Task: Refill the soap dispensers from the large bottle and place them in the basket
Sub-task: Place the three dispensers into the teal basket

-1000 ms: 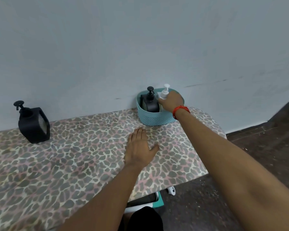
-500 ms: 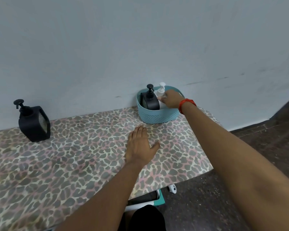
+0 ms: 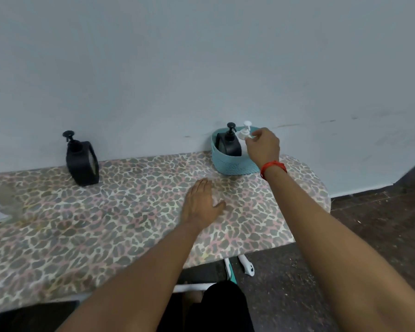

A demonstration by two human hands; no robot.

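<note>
Head view: dispenser [image 3: 243,135] steadied in basket [image 3: 235,167].
Right hand [image 3: 264,147]'s fingers [image 3: 251,138] pinched its white pump [image 3: 246,123]; left hand [image 3: 200,202], fingers together, braced flat on table [image 3: 106,224].

Left hand [image 3: 201,202] lies flat, fingers straight; right hand [image 3: 264,147], arm outstretched, pinches with curled fingers

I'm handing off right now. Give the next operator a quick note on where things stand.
Left hand lies flat on the table.
Right hand pinches the pump of the white dispenser, which stands in the teal basket beside a black dispenser.
Done: two in the basket.
Left: the second black dispenser stands on the table, far left; its fill cannot be told.
</note>
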